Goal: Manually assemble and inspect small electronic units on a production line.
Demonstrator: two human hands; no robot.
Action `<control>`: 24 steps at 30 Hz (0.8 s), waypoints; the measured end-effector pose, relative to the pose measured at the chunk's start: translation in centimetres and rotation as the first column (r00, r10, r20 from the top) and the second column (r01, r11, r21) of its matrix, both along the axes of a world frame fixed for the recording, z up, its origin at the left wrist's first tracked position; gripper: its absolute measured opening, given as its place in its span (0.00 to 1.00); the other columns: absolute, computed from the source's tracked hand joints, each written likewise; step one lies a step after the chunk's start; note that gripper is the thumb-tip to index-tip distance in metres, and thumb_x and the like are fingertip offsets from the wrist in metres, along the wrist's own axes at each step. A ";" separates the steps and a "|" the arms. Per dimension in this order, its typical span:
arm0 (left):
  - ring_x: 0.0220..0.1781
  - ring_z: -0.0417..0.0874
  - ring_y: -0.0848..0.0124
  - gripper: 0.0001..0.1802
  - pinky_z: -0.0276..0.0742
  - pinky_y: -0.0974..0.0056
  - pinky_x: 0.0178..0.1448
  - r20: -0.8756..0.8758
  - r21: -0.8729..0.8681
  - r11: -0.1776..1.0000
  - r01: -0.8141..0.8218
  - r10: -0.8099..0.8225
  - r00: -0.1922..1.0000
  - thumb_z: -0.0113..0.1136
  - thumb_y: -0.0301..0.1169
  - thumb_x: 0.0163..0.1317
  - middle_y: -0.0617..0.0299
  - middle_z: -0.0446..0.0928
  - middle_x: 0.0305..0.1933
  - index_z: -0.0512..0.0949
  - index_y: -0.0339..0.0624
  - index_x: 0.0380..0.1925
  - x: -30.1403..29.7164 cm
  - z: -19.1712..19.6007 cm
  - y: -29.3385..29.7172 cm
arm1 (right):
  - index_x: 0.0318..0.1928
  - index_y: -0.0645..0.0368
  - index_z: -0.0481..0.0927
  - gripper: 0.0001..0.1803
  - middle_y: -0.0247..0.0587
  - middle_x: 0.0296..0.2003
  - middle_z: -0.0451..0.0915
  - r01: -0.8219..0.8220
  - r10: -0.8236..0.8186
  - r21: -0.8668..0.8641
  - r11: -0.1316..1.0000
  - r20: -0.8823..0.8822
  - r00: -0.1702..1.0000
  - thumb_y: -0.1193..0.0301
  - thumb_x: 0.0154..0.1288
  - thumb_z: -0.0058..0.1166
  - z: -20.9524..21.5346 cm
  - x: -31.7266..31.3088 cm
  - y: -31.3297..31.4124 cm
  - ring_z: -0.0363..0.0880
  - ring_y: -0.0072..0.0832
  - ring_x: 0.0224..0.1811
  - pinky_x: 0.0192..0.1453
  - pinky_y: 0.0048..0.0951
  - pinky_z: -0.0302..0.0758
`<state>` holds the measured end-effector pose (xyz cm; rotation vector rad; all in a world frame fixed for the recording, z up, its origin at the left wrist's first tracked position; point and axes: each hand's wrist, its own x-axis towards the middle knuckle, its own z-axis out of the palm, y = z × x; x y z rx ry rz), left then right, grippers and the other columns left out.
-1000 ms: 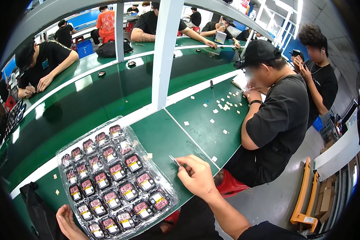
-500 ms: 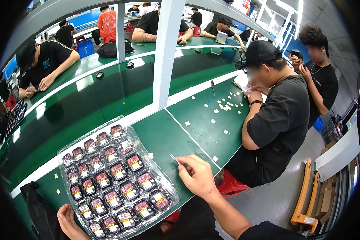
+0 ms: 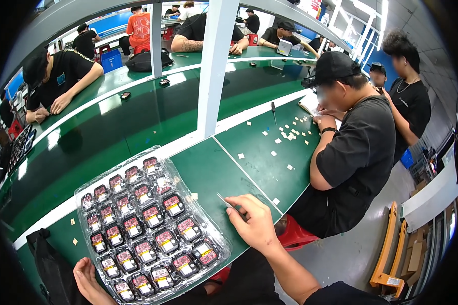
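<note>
My right hand (image 3: 253,221) pinches a slim pair of metal tweezers (image 3: 224,199) over the green bench, just right of a clear plastic tray. The tray (image 3: 219,239) holds rows of small black square device housings (image 3: 167,240), with red circuit boards, white blocks and yellow strips inside. At the tray's lower left corner rests my left hand (image 3: 88,282), loosely curved with fingers extended and nothing visible in it. Whether its fingertips touch the tray edge I cannot tell. A small pale square piece (image 3: 194,196) lies by the tray's right edge.
Several pale square pieces (image 3: 290,135) and a screwdriver (image 3: 274,113) lie on the bench before a seated person (image 3: 356,137) at right. A white post (image 3: 212,76) rises beyond the tray beside the conveyor belt (image 3: 137,119). Black cloth (image 3: 56,264) lies at left.
The view has shifted slightly. My hands stay nearly in place, and the tweezers' tips look closer together. At right, the standing person's raised hands have lowered, and another person shows behind.
</note>
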<state>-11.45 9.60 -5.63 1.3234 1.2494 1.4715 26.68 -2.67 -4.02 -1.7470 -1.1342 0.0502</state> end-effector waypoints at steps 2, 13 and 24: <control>0.63 0.80 0.52 0.26 0.76 0.51 0.71 0.000 0.000 1.000 -0.001 0.001 1.000 0.41 0.40 0.84 0.40 0.79 0.58 0.75 0.23 0.58 0.0 0.1 -0.2 | 0.50 0.61 0.87 0.14 0.38 0.36 0.83 -0.006 0.006 -0.009 1.000 -0.004 1.000 0.80 0.63 0.66 -0.1 -0.1 -0.1 0.75 0.22 0.26 0.30 0.25 0.72; 0.62 0.80 0.52 0.26 0.76 0.51 0.71 -0.008 -0.004 1.000 -0.004 0.004 1.000 0.41 0.41 0.84 0.41 0.79 0.58 0.75 0.24 0.57 0.2 0.5 -0.4 | 0.50 0.62 0.87 0.14 0.39 0.38 0.84 -0.002 0.002 -0.006 1.000 0.014 1.000 0.80 0.63 0.66 0.2 -0.3 -0.1 0.75 0.23 0.26 0.30 0.25 0.72; 0.61 0.81 0.54 0.25 0.76 0.52 0.71 -0.025 -0.010 1.000 0.003 -0.004 1.000 0.42 0.41 0.84 0.43 0.79 0.58 0.76 0.24 0.57 0.1 0.3 -0.3 | 0.50 0.61 0.86 0.13 0.42 0.41 0.85 -0.011 0.010 -0.075 0.997 -0.022 1.000 0.79 0.64 0.65 0.6 -0.3 0.0 0.82 0.31 0.32 0.38 0.30 0.79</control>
